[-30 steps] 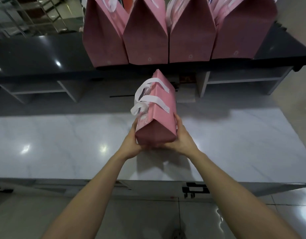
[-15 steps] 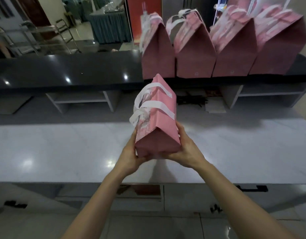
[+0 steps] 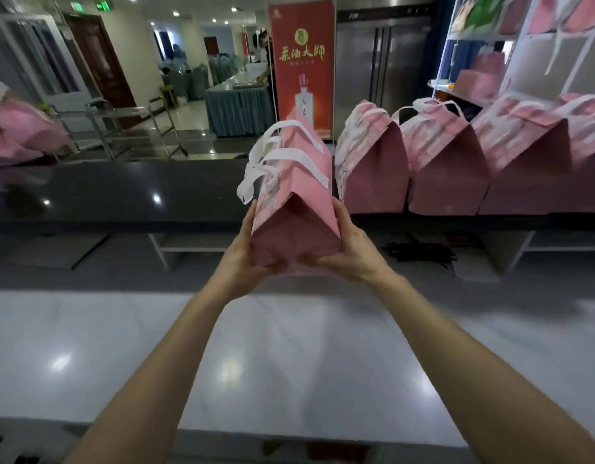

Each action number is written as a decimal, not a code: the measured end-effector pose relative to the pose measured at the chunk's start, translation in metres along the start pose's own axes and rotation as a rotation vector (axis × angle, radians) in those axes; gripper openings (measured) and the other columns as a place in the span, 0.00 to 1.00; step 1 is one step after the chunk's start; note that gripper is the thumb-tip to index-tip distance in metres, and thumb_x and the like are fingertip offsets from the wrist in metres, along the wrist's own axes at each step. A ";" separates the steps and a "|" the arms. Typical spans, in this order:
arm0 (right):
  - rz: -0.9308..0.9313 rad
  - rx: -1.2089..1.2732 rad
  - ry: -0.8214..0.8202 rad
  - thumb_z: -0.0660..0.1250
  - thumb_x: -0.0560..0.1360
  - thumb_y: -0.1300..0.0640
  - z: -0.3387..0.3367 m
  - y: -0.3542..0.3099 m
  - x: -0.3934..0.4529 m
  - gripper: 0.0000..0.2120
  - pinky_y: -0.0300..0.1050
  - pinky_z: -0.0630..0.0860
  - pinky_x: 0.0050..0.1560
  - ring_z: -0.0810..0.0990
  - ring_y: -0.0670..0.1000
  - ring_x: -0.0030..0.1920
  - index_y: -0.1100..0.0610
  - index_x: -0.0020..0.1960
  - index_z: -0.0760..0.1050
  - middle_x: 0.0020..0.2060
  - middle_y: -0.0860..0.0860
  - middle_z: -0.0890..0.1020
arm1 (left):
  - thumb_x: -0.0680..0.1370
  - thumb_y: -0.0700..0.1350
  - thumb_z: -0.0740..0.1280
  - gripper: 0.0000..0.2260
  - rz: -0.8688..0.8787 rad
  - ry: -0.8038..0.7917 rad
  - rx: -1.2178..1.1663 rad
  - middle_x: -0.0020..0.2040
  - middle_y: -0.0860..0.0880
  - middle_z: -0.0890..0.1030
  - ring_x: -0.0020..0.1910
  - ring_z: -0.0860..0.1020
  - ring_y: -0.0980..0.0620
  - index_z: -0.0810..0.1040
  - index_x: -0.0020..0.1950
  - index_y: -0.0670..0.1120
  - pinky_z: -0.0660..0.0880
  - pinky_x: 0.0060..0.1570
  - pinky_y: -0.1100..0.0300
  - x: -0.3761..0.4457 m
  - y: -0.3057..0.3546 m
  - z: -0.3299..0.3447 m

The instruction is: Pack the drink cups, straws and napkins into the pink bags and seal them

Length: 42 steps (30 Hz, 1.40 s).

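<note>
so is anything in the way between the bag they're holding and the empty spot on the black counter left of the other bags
Nothing visible blocks it. The held bag is up between the left hand and right hand, and the black counter lies bare left of the nearest standing bag.

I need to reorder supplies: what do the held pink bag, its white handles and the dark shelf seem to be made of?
Held pink bag: likely matte paper or thin card; it keeps sharp creases and a folded gable end. White handles: flat, limp bands, probably paper or ribbon tape; cannot tell which. Dark shelf: glossy black, mirroring ceiling lights, so polished stone or lacquered board.
</note>
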State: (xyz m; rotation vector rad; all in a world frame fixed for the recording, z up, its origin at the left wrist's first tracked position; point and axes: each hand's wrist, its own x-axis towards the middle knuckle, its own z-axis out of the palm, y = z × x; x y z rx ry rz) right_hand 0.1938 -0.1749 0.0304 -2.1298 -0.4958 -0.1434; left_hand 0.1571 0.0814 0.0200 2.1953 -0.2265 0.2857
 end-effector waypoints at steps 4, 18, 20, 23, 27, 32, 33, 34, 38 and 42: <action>-0.019 -0.007 -0.002 0.84 0.60 0.31 -0.003 0.010 0.063 0.64 0.46 0.78 0.62 0.79 0.46 0.63 0.32 0.84 0.48 0.69 0.42 0.79 | 0.69 0.48 0.87 0.62 0.005 -0.009 -0.009 0.79 0.59 0.72 0.72 0.75 0.59 0.46 0.88 0.66 0.74 0.63 0.69 0.060 -0.011 -0.010; 0.255 -0.224 -0.116 0.77 0.71 0.39 0.021 0.098 0.074 0.36 0.53 0.80 0.63 0.81 0.53 0.65 0.49 0.74 0.72 0.65 0.49 0.81 | 0.63 0.71 0.81 0.56 -0.104 -0.009 -0.020 0.62 0.64 0.82 0.63 0.81 0.57 0.53 0.84 0.72 0.78 0.64 0.56 0.149 -0.054 0.010; 0.332 -0.279 -0.154 0.76 0.76 0.43 0.027 0.118 0.059 0.35 0.51 0.77 0.68 0.77 0.57 0.72 0.55 0.78 0.71 0.71 0.54 0.79 | 0.62 0.72 0.80 0.56 -0.096 -0.021 -0.016 0.61 0.66 0.82 0.61 0.80 0.59 0.52 0.84 0.73 0.76 0.60 0.60 0.162 -0.053 0.013; 0.432 -0.315 -0.228 0.76 0.77 0.39 0.032 0.139 0.041 0.42 0.51 0.75 0.73 0.75 0.55 0.75 0.56 0.83 0.65 0.77 0.54 0.75 | 0.64 0.72 0.81 0.56 -0.097 -0.031 -0.039 0.58 0.67 0.81 0.59 0.81 0.60 0.51 0.83 0.74 0.78 0.60 0.58 0.181 -0.053 0.021; 0.475 -0.336 -0.257 0.75 0.76 0.36 0.034 0.157 0.029 0.41 0.50 0.76 0.71 0.77 0.53 0.73 0.54 0.82 0.67 0.76 0.52 0.75 | 0.61 0.76 0.80 0.58 -0.107 -0.030 -0.048 0.57 0.68 0.81 0.55 0.79 0.67 0.53 0.84 0.72 0.76 0.60 0.58 0.202 -0.056 0.032; 0.492 -0.327 -0.243 0.75 0.76 0.35 0.033 0.165 0.025 0.41 0.50 0.77 0.69 0.78 0.53 0.72 0.52 0.82 0.68 0.76 0.51 0.75 | 0.59 0.77 0.80 0.58 -0.120 -0.018 -0.050 0.56 0.69 0.80 0.55 0.79 0.66 0.51 0.82 0.74 0.76 0.57 0.62 0.214 -0.059 0.036; 0.497 -0.327 -0.245 0.75 0.76 0.35 0.033 0.165 0.024 0.41 0.49 0.77 0.69 0.78 0.53 0.72 0.52 0.82 0.68 0.76 0.51 0.75 | 0.60 0.76 0.81 0.58 -0.125 -0.028 -0.053 0.57 0.68 0.81 0.56 0.79 0.67 0.52 0.82 0.74 0.76 0.57 0.62 0.214 -0.058 0.036; 0.494 -0.329 -0.240 0.75 0.76 0.35 0.034 0.167 0.025 0.40 0.49 0.77 0.69 0.78 0.53 0.72 0.52 0.82 0.68 0.76 0.50 0.75 | 0.61 0.73 0.82 0.57 -0.125 -0.029 -0.056 0.58 0.68 0.81 0.57 0.80 0.67 0.52 0.83 0.73 0.76 0.59 0.62 0.214 -0.058 0.035; 0.487 -0.333 -0.258 0.74 0.77 0.35 0.037 0.172 0.020 0.40 0.48 0.77 0.69 0.77 0.52 0.73 0.51 0.82 0.67 0.77 0.50 0.74 | 0.66 0.64 0.85 0.58 -0.157 -0.034 -0.013 0.69 0.60 0.80 0.64 0.80 0.58 0.53 0.87 0.63 0.77 0.66 0.57 0.204 -0.058 0.028; 0.494 -0.360 -0.300 0.73 0.78 0.36 0.042 0.171 0.010 0.40 0.48 0.77 0.69 0.76 0.52 0.74 0.49 0.84 0.64 0.79 0.50 0.73 | 0.70 0.60 0.84 0.49 -0.182 0.024 0.074 0.78 0.50 0.75 0.72 0.78 0.50 0.63 0.86 0.54 0.77 0.71 0.49 0.176 -0.064 0.023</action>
